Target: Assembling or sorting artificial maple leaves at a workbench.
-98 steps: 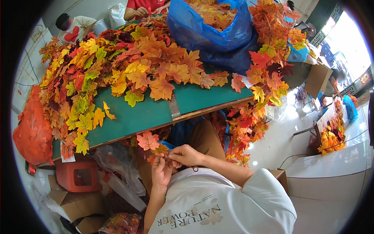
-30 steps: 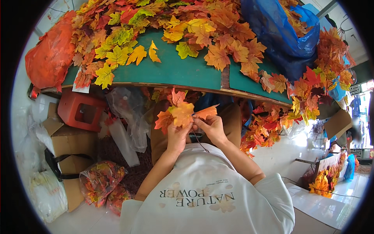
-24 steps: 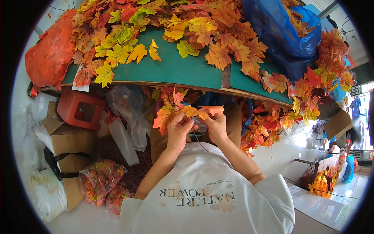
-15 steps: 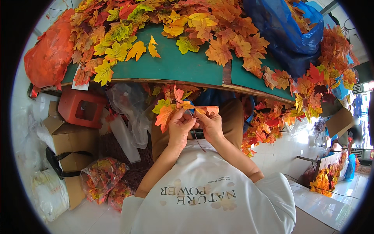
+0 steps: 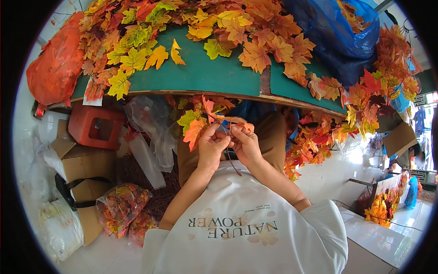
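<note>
Above my lap, both hands pinch the thin brown stem (image 5: 233, 167) of an artificial maple-leaf sprig. My left hand (image 5: 212, 147) is closed on it, with an orange leaf (image 5: 194, 132) and a yellow-green leaf (image 5: 188, 118) fanning out beyond the fingers. Beside it, my right hand (image 5: 247, 145) is closed around the stem too, close under another orange leaf (image 5: 240, 122). A loose end of the stem hangs down toward my white shirt. My fingertips partly hide where the stem pieces meet.
A green-topped table (image 5: 191, 75) spans the far side, heaped with artificial leaves (image 5: 255, 55). On it are a blue plastic bag (image 5: 328, 41) and a red bag (image 5: 52, 64). At left stand a red plastic stool (image 5: 96, 127), a cardboard box (image 5: 86, 166) and a clear bag of leaves (image 5: 122, 208).
Between my hands the stem now shows as a raised strand. The orange leaf by my right hand has tipped back, and my right fingers have shifted slightly upward.
</note>
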A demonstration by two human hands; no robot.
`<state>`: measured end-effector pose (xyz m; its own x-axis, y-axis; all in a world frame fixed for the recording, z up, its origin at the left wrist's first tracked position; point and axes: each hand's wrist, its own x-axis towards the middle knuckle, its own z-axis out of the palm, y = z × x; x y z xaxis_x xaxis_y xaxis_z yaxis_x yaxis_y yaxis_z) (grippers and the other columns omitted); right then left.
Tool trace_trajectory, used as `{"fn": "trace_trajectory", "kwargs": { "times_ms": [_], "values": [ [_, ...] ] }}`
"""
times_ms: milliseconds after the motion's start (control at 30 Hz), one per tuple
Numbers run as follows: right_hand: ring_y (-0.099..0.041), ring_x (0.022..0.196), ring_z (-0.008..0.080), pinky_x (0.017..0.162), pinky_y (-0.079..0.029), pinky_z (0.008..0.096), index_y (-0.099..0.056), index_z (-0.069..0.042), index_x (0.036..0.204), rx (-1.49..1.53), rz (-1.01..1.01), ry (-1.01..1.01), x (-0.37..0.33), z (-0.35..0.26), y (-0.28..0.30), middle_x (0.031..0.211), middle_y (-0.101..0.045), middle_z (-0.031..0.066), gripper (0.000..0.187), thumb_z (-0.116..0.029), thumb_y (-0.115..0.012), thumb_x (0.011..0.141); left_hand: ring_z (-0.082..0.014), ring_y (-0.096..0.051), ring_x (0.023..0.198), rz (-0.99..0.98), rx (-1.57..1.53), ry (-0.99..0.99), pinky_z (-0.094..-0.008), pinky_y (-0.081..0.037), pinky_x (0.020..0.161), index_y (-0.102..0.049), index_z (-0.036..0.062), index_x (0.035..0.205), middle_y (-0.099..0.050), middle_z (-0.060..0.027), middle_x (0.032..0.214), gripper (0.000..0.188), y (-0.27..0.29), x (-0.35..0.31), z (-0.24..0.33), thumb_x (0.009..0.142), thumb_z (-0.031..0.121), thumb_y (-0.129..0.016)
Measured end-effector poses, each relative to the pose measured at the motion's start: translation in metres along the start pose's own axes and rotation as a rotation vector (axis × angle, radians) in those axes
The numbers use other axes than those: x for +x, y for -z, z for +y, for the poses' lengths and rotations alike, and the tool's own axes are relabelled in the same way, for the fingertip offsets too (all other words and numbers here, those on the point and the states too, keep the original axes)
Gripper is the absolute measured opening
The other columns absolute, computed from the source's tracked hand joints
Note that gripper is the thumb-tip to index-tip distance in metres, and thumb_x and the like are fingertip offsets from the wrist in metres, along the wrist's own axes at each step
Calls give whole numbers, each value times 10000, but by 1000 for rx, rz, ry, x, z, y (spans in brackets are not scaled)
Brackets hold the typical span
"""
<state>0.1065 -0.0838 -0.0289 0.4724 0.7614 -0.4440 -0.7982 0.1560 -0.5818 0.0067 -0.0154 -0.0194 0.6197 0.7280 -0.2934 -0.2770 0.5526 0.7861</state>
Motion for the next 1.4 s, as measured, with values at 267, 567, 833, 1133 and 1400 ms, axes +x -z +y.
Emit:
{"fn": "trace_trajectory", "kwargs": {
  "times_ms": [267, 567, 833, 1133, 1400],
  "values": [
    [-603, 645, 107, 523, -491, 222, -634, -8, 903, 35, 31, -42, -3, -1, -3, 815, -656, 61, 85, -85, -620, 873, -112, -611, 665, -19, 9, 13, -225, -517, 659, -494, -7, 1262, -584, -36, 777, 528, 3, 2, -2, 757, -116, -606],
    [-573, 610, 82, 555, -485, 202, -621, -27, 871, -16, 1, 33, 2, 11, 6, 781, -626, 19, 51, -75, -607, 883, -118, -592, 668, -23, 35, 24, -232, -500, 657, -484, -14, 1273, -544, -5, 752, 528, 4, 3, -2, 765, -100, -598],
    [-579, 698, 69, 637, -500, 189, -642, -18, 952, -12, 16, 48, -7, 11, 1, 833, -629, 13, 103, -74, -639, 865, -112, -617, 682, -43, -1, -39, -235, -533, 665, -420, 4, 1335, -595, -27, 781, 562, 5, 5, -1, 808, -81, -596],
    [-590, 705, 93, 660, -522, 245, -608, -31, 868, -322, -136, 148, 3, 10, 18, 817, -617, 12, 90, -107, -586, 909, -126, -616, 680, -53, -58, -19, -238, -522, 640, -433, -33, 1306, -599, -43, 793, 551, 3, 4, 6, 786, -88, -606],
    [-556, 706, 63, 624, -470, 225, -576, -90, 1003, 94, -107, -195, -3, 5, 17, 866, -611, -18, 145, -215, -561, 931, -120, -618, 677, -68, 10, 19, -232, -526, 646, -439, 12, 1325, -599, -37, 788, 575, -1, 0, 5, 784, -105, -593]
  ]
}}
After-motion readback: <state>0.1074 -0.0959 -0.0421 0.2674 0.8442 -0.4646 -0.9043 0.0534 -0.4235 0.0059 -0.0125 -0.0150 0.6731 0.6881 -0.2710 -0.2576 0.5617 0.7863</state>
